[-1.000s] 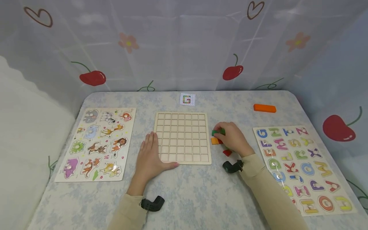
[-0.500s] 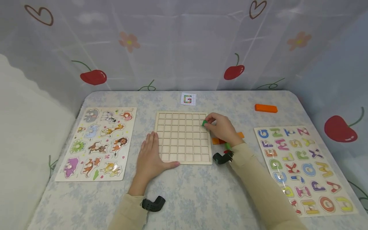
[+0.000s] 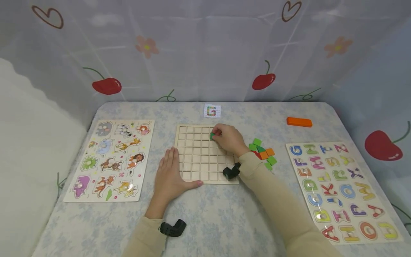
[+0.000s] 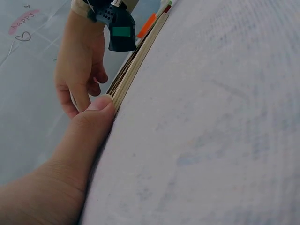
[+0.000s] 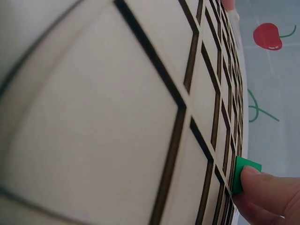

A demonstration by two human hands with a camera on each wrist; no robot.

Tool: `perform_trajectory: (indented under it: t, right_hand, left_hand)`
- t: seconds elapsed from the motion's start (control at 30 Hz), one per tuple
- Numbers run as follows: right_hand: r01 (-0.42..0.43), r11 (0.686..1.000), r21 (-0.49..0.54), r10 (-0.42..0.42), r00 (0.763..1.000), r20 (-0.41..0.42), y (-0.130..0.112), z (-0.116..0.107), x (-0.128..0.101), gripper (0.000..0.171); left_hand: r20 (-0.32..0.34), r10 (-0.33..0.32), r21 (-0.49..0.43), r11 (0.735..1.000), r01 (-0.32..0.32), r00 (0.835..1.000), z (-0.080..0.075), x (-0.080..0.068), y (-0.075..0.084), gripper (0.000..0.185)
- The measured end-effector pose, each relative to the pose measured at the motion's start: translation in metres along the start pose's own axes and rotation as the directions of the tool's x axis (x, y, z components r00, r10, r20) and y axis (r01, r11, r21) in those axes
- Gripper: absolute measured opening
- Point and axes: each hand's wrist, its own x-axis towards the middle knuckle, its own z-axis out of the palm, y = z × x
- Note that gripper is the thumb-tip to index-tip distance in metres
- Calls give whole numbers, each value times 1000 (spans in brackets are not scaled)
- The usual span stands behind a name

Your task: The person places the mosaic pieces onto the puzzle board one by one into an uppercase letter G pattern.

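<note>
Green tile (image 3: 212, 135) pinched in our right hand (image 3: 229, 140) hovers over the grid board's (image 3: 205, 171) upper rows, while our left hand (image 3: 170, 176) lies flat, fingers straight, steadying its near corner. Every cell we see looks unfilled, and the tile pile (image 3: 262, 152) waits beside the board.

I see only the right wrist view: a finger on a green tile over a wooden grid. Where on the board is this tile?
Observer: The green tile is in the second row from the far edge of the grid board, right of the middle.
Operator: What does the left hand do?
Observer: The left hand lies flat at the board's near left corner, thumb along its near edge.
Operator: Are more tiles around?
Observer: Yes, a pile of tiles lies right of the board.
</note>
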Motion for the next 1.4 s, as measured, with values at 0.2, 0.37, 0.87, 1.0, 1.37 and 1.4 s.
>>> perform_trajectory:
  t: [0.2, 0.37, 0.87, 1.0, 1.37, 1.4]
  right_hand:
    - [10, 998, -54, -11, 1000, -8, 2, 4, 1, 10]
    - [23, 995, -99, -21, 1000, 16, 4, 5, 0, 14]
    - [-35, 999, -30, 37, 998, 44, 42, -50, -45, 37]
    - [-114, 992, -55, 117, 992, 53, 68, -70, -64, 37]
    - [-162, 975, -152, 178, 979, 94, 112, -95, -99, 31]
    - [-161, 976, -148, 176, 980, 92, 113, -95, -101, 30]
  left_hand:
    - [-8, 9, 0, 1000, -9, 1000, 1, 1, 2, 151]
    - [-9, 8, 10, 1000, -8, 1000, 1, 0, 1, 151]
    - [-2, 4, 5, 1000, -4, 1000, -1, -1, -1, 150]
    - [-8, 7, 0, 1000, -7, 1000, -2, -1, -1, 150]
    - [-7, 6, -4, 1000, -6, 1000, -2, -1, 2, 150]
    - [-7, 7, -5, 1000, -7, 1000, -2, -1, 2, 150]
